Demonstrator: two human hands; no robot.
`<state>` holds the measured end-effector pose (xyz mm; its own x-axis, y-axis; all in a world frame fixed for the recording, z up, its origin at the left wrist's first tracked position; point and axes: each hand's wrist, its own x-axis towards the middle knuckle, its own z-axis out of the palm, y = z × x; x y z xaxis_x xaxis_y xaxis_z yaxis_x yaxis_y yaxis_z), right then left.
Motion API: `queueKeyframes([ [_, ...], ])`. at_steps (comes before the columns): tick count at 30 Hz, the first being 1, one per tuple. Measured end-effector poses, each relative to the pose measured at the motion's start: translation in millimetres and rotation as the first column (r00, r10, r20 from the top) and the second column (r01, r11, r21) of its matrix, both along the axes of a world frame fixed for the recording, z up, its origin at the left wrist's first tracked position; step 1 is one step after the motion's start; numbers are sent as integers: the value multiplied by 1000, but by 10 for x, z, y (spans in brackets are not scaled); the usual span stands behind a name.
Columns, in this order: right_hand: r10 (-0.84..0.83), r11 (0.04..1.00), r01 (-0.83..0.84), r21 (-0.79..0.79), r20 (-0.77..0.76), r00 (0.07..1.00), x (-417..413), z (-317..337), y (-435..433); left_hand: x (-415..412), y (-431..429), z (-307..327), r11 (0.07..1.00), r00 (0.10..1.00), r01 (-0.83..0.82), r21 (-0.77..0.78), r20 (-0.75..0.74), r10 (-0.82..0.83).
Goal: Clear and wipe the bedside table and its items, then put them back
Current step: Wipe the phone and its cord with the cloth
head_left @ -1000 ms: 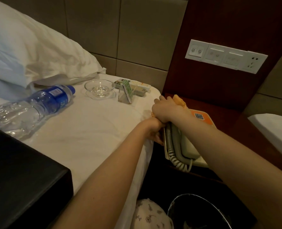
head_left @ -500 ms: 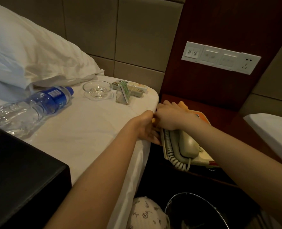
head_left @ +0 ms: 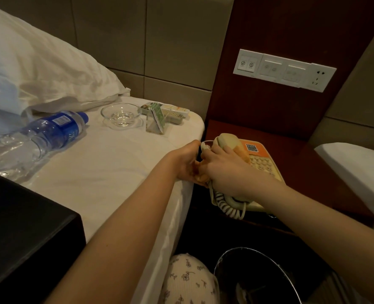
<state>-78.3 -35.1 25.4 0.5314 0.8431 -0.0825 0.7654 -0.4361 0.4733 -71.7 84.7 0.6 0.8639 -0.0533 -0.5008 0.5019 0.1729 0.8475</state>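
Presently both hands meet at the telephone's [head_left: 262, 165] left edge. Right hand [head_left: 227, 172] lies over the cream handset [head_left: 225, 139], fingers curled down its side and gripping a yellow-orange cloth [head_left: 242, 153] bunched beneath them. Left hand [head_left: 187, 161] has its fingers curled in against the telephone's side; what they hold is hidden, cannot tell. Both forearms bare, reaching forward.

Telephone sits on a dark red-brown bedside table [head_left: 313, 172], coiled cord [head_left: 227, 205] hanging at its near end. Left of the telephone: bed with white sheet [head_left: 105, 172] carrying a glass dish [head_left: 120, 116], a green folded card [head_left: 156, 120], a white remote [head_left: 173, 111], a water bottle [head_left: 50, 132] on its side and a pillow [head_left: 39, 69]. Above the telephone, a wall switch panel [head_left: 284, 70]. Below it, a dark bin [head_left: 254, 277].

QR code [head_left: 252, 147] on the telephone's orange panel; bottle's blue label print unreadable.
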Motion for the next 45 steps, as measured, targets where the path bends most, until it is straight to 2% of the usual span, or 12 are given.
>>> queueKeyframes([
  [8,16,984,-10,180,-31,999,-293,-215,-282,42,-93,-36,967,999,27,254,-37,-18],
  [13,16,969,-10,248,-24,1000,-466,-411,-467,49,-256,-91,918,998,-9,397,55,-14],
  [17,42,919,18,394,-145,988,-536,-459,-643,58,-357,-115,896,997,-71,437,52,54],
  [19,67,791,39,611,-150,986,-500,-478,-747,73,-429,-130,871,991,-131,473,74,109],
  [21,20,529,72,846,-97,995,-392,-552,-862,111,-513,-187,871,980,-198,450,87,178],
  [22,-25,412,116,904,-116,993,-341,-606,-903,134,-545,-228,884,973,-231,407,106,206],
  [24,-111,312,171,935,-143,984,-273,-753,-962,175,-568,-301,899,953,-300,318,146,266],
  [29,-191,313,200,929,-145,971,-235,-1056,-1144,273,-558,-445,819,907,-420,392,212,364],
  [32,-262,310,235,921,-155,953,-214,-1031,-1274,291,-559,-488,717,898,-437,543,306,316],
  [37,-286,181,288,940,-230,930,-89,-816,-1358,217,-523,-490,611,910,-406,679,361,204],
  [42,-278,457,222,862,-98,956,-108,-830,-1137,141,-503,-510,583,898,-410,701,420,126],
  [45,-354,482,247,840,-71,932,-93,-941,-1178,113,-527,-535,596,884,-434,676,448,135],
])
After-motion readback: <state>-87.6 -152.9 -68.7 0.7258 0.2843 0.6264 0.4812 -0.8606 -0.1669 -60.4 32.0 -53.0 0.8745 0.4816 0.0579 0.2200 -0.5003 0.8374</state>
